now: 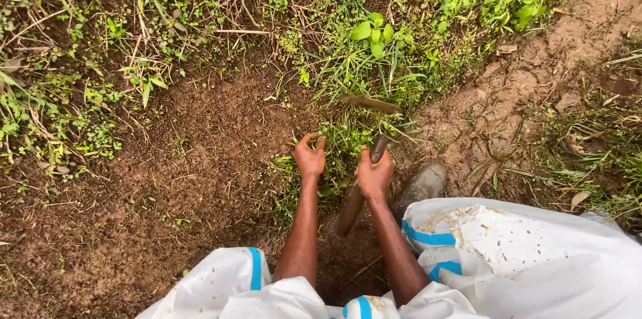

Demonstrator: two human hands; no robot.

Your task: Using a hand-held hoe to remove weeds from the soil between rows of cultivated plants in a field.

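fingers (372, 173) wrap tool handle (353, 204), weeds (344, 140) beside

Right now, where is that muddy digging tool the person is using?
In the head view, the digging tool is just right of centre, gripped by the right hand, beside the left hand on the weeds, with the boot close by.

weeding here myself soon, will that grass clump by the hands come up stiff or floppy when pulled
Probably floppy: the grass clump has thin, bent blades. The left hand is at its edge, the right hand grips a muddy tool. Loose-looking soil may cling, adding weight.
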